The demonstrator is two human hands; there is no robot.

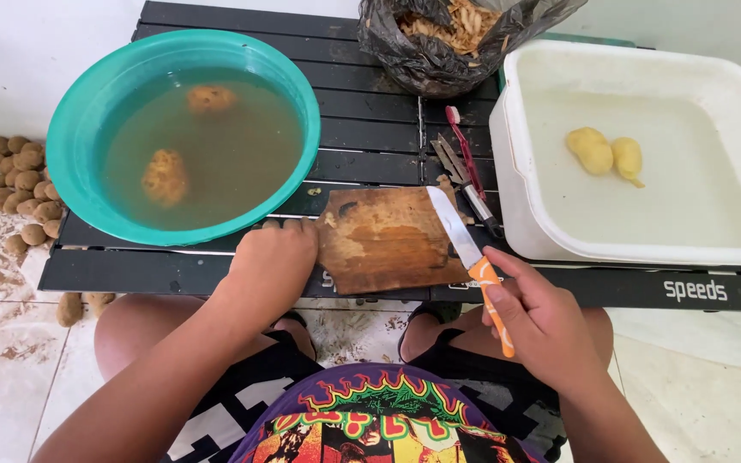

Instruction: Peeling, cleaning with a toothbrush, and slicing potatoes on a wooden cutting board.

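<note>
The small worn wooden cutting board point(383, 238), brown and stained pale in patches, is lying flat on the black slatted table point(370, 129), at its near edge between the two containers. The left hand point(272, 261) is resting on the board's left edge, fingers curled down over it and steadying it; whether it is pinching anything small I cannot tell. The right hand point(542, 321) is clamped around the orange handle of a kitchen knife point(465, 249), whose steel blade is angling up over the board's right corner. The board itself is bare, so this looks like a pause between pieces; the next move would seem to call for one of the unpeeled tubers.

Two such brownish lumps are sitting in murky water in the round teal plastic basin point(70, 129) to the left. Two peeled yellow pieces point(602, 154) are lying in the white rectangular tub point(645, 249) on the right. A red-handled brush point(465, 150) is lying behind the board, near a black bag of peelings point(439, 60). More brown tubers point(10, 184) are heaped on the floor.
</note>
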